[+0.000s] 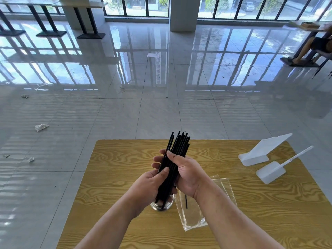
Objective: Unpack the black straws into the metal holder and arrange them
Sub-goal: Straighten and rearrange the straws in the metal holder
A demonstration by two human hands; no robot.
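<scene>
I hold the bundle of black straws (175,159) in both hands directly above the metal holder (162,205), which stands on the wooden table (269,212) near its left-front part. My left hand (149,186) wraps the lower half of the bundle, thumb laid across the front; my right hand (186,171) closes on the upper half from the holder's right side, fingers curled behind, thumb in front. Neither hand is slack: both are clamped on the straws. The lower tips reach the holder's mouth; whether they touch the bottom I cannot tell, since my left hand hides most of the rim. The top ends are uneven, fanned out beyond the holder's far side. One stray straw (186,201) lies on the clear plastic wrapper (206,203) just right of the holder. Two white plastic stands (260,155) sit well apart, far right of the holder. Judgement: to seat the bundle well, I should bring it nearer upright, ease the left grip first so the tips drop inside the rim together, then steady the holder, as it looks light and could tip. Afterwards, level the tops and collect the stray.
</scene>
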